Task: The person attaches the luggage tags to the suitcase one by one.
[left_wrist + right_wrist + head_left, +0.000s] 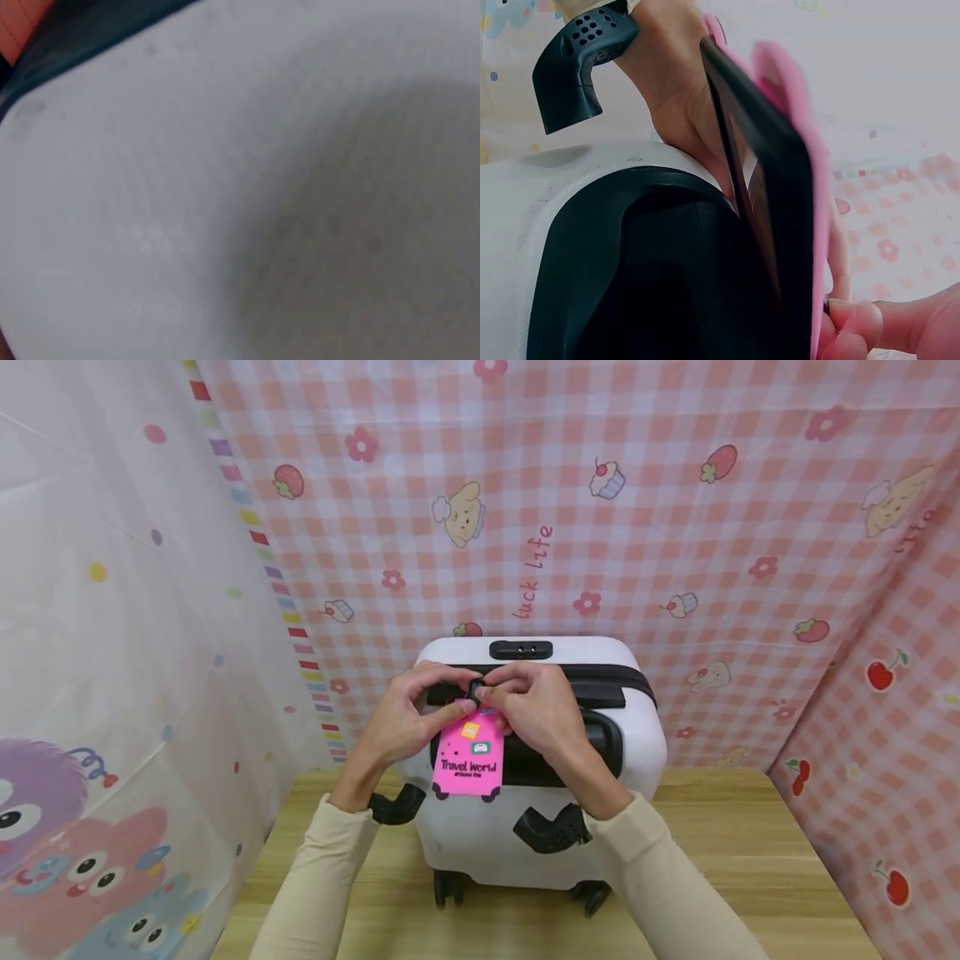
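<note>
Sleeved hands point(397, 714) point(542, 708) hold a pink tag point(467, 752) before a closed suitcase point(474, 843)

We read "Travel World" on the pink luggage tag point(467, 749), above a smaller, unclear line, and "luck life" on the checked backdrop point(645, 547).

The head view looks forward and down from farther back, with the white suitcase point(480, 837) in the lower centre of its frame. The left wrist view faces this suitcase from very near, so blurred white fills almost its whole frame. The right wrist view looks closely along the pink tag point(821, 225), edge-on right of centre, which the head view shares frontally.
</note>
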